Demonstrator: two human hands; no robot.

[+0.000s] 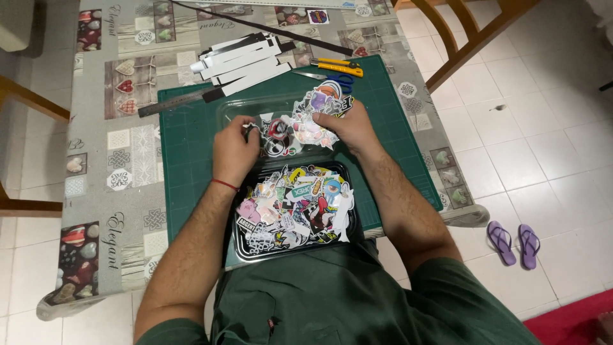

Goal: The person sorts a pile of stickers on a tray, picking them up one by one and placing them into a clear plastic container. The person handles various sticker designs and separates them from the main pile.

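My left hand (234,148) pinches a small sticker at its fingertips, over a clear plastic lid (236,112) on the green cutting mat (188,166). My right hand (348,126) grips a bunch of colourful stickers (313,121) piled in that lid. Closer to me, a black tray (246,250) holds a heap of several more stickers (297,204). A red thread band circles my left wrist.
Black and white paper strips (246,59), a steel ruler (175,102), a yellow utility knife (338,66) and blue-handled scissors (335,80) lie at the mat's far edge. A patterned cloth (108,185) covers the table. A wooden chair (472,32) and purple sandals (514,243) are on the right.
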